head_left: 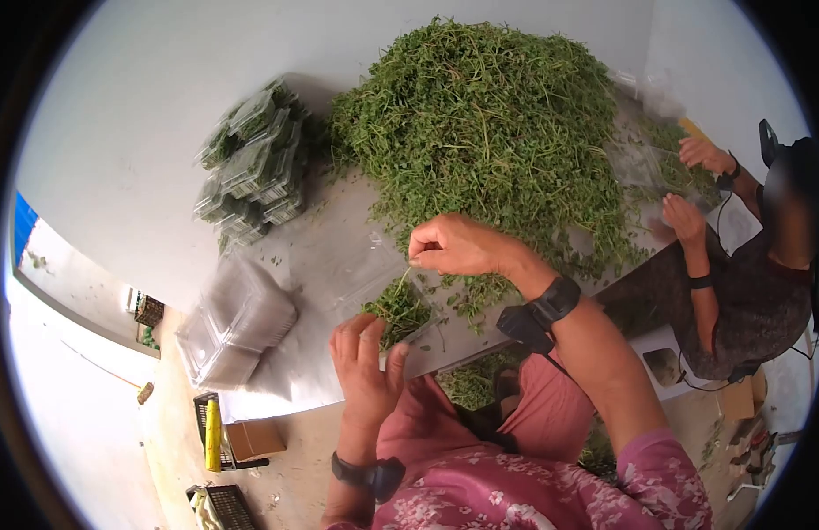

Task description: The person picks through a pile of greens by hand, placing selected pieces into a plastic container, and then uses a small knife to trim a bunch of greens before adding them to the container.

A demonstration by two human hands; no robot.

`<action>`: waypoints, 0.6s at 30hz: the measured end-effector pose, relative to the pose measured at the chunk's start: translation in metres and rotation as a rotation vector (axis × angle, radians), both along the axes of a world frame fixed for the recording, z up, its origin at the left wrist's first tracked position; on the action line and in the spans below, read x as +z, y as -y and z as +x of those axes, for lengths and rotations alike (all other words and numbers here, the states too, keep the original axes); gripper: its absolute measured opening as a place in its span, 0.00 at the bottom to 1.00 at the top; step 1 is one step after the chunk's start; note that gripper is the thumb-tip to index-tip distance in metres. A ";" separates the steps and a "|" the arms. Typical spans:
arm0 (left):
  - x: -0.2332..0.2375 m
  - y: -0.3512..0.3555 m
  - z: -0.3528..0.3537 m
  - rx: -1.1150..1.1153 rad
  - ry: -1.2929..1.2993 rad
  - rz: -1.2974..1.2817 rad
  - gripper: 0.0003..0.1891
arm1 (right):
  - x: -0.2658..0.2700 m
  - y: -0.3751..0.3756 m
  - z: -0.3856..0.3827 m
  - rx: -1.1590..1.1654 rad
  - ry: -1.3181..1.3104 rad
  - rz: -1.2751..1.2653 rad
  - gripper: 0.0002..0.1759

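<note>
My right hand (458,246) is closed in a pinch on a thin green stem (404,278), above a clear plastic box (431,329) on the table. Leafy greens (397,309) lie heaped in this box, and the stem's lower end reaches into them. At the box's left front corner is my left hand (365,364), its thumb apart from the bent fingers, touching the greens' edge. A clear lid (369,287) appears to lie folded back behind the box, though its outline is faint. Loose sprigs (471,300) are scattered beside my right hand.
A large mound of greens (489,132) covers the table's back. Filled clear boxes (250,168) are stacked back left, with nested clear boxes (237,318) nearer the left edge. At right, a co-worker's hands (692,185) are over more greens. Black crates (224,508) stand on the floor.
</note>
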State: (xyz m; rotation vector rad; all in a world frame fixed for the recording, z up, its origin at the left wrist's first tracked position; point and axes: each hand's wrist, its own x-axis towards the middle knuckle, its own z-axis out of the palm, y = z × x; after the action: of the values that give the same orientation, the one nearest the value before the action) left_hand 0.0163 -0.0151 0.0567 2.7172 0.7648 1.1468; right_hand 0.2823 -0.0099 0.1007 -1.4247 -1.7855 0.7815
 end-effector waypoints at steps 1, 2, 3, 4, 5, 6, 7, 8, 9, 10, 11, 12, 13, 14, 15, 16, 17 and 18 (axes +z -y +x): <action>0.003 -0.001 0.003 0.027 0.047 0.000 0.21 | 0.004 0.002 -0.004 0.018 -0.012 -0.010 0.10; 0.007 -0.003 0.006 0.054 0.095 0.001 0.21 | 0.007 0.003 -0.008 0.036 -0.024 -0.018 0.10; 0.013 -0.005 0.009 0.073 0.080 0.021 0.21 | 0.005 0.002 -0.012 0.065 -0.045 0.014 0.10; 0.017 -0.008 0.011 0.093 0.058 0.044 0.20 | 0.001 0.001 -0.016 0.093 -0.066 0.047 0.10; 0.021 -0.011 0.014 0.108 0.036 0.068 0.18 | 0.000 0.001 -0.020 0.114 -0.086 0.081 0.10; 0.023 -0.013 0.019 0.113 0.016 0.091 0.17 | 0.001 0.002 -0.023 0.129 -0.088 0.077 0.10; 0.022 -0.015 0.022 0.113 0.007 0.072 0.15 | 0.004 0.003 -0.027 0.135 -0.090 0.073 0.10; 0.018 -0.017 0.022 0.107 -0.003 0.053 0.13 | 0.005 0.005 -0.029 0.134 -0.092 0.068 0.10; 0.014 -0.019 0.022 0.100 -0.014 0.032 0.11 | 0.004 0.005 -0.031 0.139 -0.092 0.084 0.10; 0.011 -0.019 0.023 0.095 -0.001 0.008 0.09 | 0.001 0.004 -0.032 0.146 -0.090 0.099 0.10; 0.007 -0.020 0.022 0.094 0.011 -0.016 0.07 | -0.001 0.004 -0.032 0.158 -0.088 0.113 0.10; 0.005 -0.021 0.021 0.099 0.023 -0.040 0.05 | -0.001 0.005 -0.031 0.158 -0.088 0.104 0.10; 0.002 -0.023 0.020 0.101 0.029 -0.034 0.05 | -0.001 0.005 -0.030 0.163 -0.089 0.096 0.10; 0.001 -0.025 0.019 0.108 -0.010 -0.021 0.05 | -0.001 0.006 -0.029 0.173 -0.090 0.089 0.10; 0.000 -0.026 0.016 0.119 -0.047 -0.007 0.05 | 0.000 0.008 -0.025 0.149 -0.104 0.101 0.10; -0.001 -0.028 0.013 0.134 -0.085 0.006 0.05 | 0.001 0.009 -0.019 0.096 -0.081 0.100 0.09; 0.000 -0.028 0.009 0.135 -0.147 -0.040 0.07 | 0.004 0.011 -0.012 0.045 -0.056 0.101 0.09; 0.001 -0.026 0.009 0.128 -0.141 -0.033 0.08 | 0.007 0.012 -0.004 -0.005 -0.032 0.101 0.09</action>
State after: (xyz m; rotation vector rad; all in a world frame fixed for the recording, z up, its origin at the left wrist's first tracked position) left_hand 0.0252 0.0112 0.0573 2.7803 0.9809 0.9632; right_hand 0.2784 -0.0221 0.1079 -1.3431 -1.7714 0.6973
